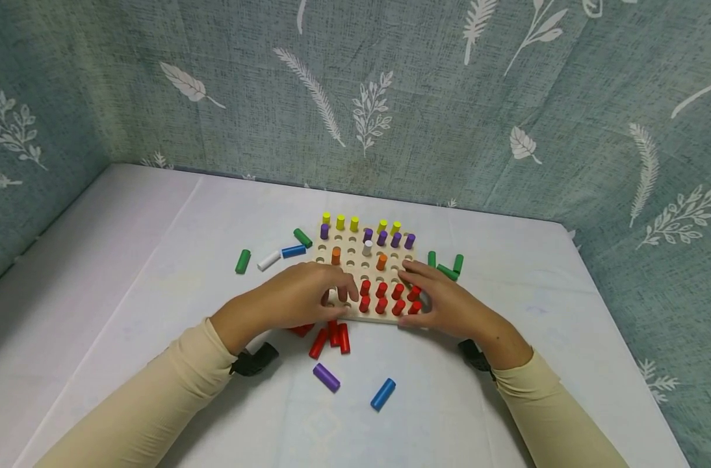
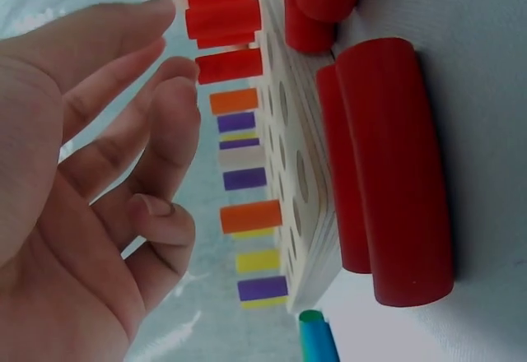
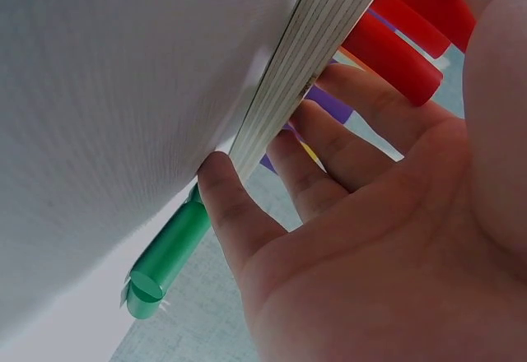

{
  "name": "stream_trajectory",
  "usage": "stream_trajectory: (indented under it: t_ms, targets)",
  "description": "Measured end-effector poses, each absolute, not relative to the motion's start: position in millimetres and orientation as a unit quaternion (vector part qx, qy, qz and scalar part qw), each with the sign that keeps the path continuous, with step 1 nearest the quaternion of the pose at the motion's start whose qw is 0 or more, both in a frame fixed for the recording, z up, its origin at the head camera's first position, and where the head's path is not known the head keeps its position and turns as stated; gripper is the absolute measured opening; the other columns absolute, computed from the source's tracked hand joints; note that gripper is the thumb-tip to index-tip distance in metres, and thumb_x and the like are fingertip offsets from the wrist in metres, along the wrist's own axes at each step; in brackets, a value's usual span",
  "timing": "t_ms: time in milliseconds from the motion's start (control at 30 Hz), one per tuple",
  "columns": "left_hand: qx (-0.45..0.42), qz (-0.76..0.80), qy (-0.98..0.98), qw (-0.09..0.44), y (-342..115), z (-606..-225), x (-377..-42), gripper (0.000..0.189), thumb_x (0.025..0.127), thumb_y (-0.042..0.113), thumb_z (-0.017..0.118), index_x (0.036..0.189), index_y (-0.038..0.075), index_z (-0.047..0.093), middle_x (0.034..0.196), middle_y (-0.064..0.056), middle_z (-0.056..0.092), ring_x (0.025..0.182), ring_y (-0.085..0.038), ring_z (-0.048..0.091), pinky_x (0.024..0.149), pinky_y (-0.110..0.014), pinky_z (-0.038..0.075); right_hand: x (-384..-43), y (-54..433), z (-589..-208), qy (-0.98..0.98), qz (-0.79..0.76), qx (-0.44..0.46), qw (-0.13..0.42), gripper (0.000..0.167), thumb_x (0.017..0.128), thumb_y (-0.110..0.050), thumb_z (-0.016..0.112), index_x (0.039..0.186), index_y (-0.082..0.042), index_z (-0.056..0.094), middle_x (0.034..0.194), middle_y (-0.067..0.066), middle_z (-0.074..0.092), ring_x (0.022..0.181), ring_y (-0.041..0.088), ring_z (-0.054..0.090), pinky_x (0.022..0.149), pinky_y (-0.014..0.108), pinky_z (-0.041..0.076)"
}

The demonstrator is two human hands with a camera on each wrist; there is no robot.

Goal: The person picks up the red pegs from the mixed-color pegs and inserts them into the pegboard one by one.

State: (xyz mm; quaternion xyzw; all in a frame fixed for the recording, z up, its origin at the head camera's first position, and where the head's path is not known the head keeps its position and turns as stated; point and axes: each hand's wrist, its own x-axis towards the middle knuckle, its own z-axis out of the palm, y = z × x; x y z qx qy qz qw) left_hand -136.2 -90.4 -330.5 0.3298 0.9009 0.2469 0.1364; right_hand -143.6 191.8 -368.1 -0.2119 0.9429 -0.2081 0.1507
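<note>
Leaf-printed green fabric (image 1: 426,110) backs a white table (image 1: 139,260).

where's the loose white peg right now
In the head view, the loose white peg lies on the table, left of the pegboard, between a green peg and a blue peg.

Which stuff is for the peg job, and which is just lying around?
Part of the job, it seems:
pegboard
standing pegs in its holes
left hand, by the pegboard
right hand, at the pegboard's edge

Lying about, though maybe wanted later:
loose red pegs
loose purple peg
blue pegs
loose white peg
green pegs
</note>
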Motion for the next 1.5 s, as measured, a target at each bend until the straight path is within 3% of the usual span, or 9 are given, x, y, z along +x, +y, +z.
stream_trajectory:
  t_ms: [433,767,1500]
  targets:
    - [0.358,0.231,0.884,0.191,-91.7,-335.0,-133.9,0.022,0.084,0.024,0.081,0.106,0.024,0.078,0.099,0.01,0.069,0.071,-0.006,0.056,0.066,-0.023,0.049,-142.5,192.4,-366.4,0.94,-0.211,-0.228,0.143,0.091,0.078,-0.046,0.084,0.152,-0.013,0.043,0.164,0.007,0.028,0.152,0.032,0.024,0.117,0.055,0.033]
    - [0.37,0.215,0.882,0.198,-90.1,-340.5,-131.2,0.021,0.083,0.026,0.083,0.103,0.026,0.077,0.089,0.009,0.063,0.081,-0.009,0.057,0.071,-0.023,0.05,-143.4,191.6,-366.3,0.941,-0.211,-0.217,0.151,0.092,0.077,-0.047,0.084,0.152,-0.015,0.043,0.165,0.005,0.028,0.153,0.031,0.023,0.118,0.055,0.032]
    - [0.363,0.196,0.886,0.214,-84.4,-345.0,-122.9,0.021,0.08,0.029,0.085,0.1,0.03,0.077,0.094,0.011,0.061,0.088,-0.007,0.056,0.076,-0.022,0.051,-143.0,191.9,-366.3,0.943,-0.208,-0.215,0.148,0.092,0.077,-0.047,0.084,0.152,-0.015,0.043,0.164,0.006,0.028,0.153,0.032,0.024,0.117,0.056,0.033]
